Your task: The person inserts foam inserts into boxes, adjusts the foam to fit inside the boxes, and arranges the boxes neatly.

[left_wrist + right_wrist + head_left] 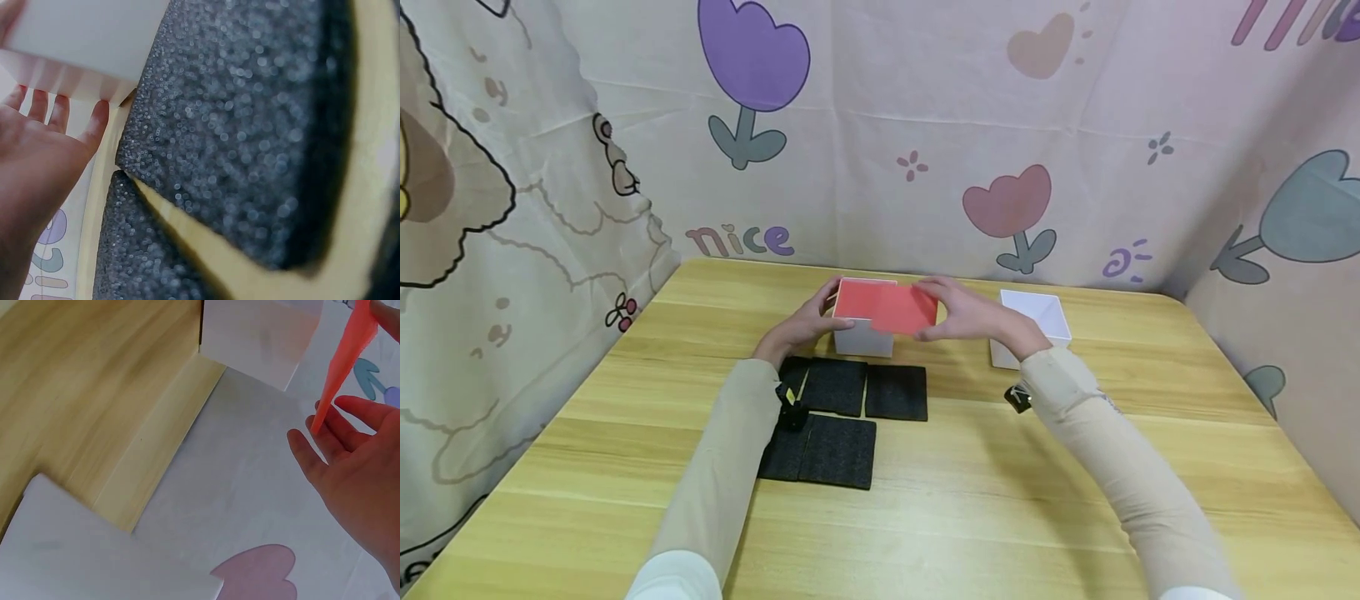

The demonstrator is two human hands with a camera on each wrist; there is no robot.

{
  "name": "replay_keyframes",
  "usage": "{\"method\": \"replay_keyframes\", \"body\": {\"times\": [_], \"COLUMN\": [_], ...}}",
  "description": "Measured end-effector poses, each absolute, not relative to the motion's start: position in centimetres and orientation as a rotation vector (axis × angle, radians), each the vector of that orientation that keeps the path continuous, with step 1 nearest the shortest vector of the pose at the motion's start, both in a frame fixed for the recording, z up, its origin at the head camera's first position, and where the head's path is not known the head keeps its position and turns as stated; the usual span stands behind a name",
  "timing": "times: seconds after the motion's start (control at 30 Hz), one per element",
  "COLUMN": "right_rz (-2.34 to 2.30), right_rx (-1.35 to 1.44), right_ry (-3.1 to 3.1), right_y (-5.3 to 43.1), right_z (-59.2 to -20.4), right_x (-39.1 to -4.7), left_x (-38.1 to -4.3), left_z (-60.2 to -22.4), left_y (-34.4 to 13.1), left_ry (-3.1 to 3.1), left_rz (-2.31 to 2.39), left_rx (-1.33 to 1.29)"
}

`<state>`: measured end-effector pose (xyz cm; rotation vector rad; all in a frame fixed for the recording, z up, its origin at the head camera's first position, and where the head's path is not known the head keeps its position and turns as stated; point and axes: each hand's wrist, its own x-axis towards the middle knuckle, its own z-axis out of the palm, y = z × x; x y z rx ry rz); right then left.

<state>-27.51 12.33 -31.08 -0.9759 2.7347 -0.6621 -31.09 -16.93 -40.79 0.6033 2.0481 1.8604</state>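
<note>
Red sheet (pixel 910 311), pinched in right hand (pixel 964 310)

Five black squares (pixel 837 450) show left of the frame's centre — three in the upper row, two in the lower. There are two white boxes: one at centre (pixel 853 340), one right of centre (pixel 1039 307). At least one red sheet (pixel 904 310) shows at centre; any more cannot be counted. Two hands — left (pixel 805 325) and right (pixel 966 312) — two sleeves (pixel 1120 458), one table (pixel 970 517).
</note>
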Motion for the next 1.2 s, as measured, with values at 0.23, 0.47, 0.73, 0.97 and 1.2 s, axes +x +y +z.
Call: {"method": "replay_keyframes", "body": {"times": [0.23, 0.47, 0.73, 0.97, 1.2], "right_rz": [-0.688, -0.685, -0.71, -0.734, -0.81], "right_rx": [-0.932, -0.91, -0.872, -0.895, -0.909], "right_ry": [2.708, 2.685, 2.645, 2.629, 2.586], "right_y": [10.6, 9.0, 7.7, 7.0, 6.9], "right_z": [-31.1, -31.2, -31.7, -31.9, -32.3], "right_x": [-29.2, -30.4, -31.1, -31.4, -31.5], "left_x": [-31.0, -31.1, -31.1, -31.0, -31.1], "left_z": [-40.8, -40.9, -40.9, -40.8, -40.9], "left_y": [-16.9, -16.8, -16.9, -16.9, -16.9], "left_ry": [2.038, 2.019, 2.001, 2.034, 2.041], "left_rz": [1.871, 1.887, 1.899, 1.875, 1.867], "left_rx": [0.597, 0.604, 0.613, 0.586, 0.576]}}
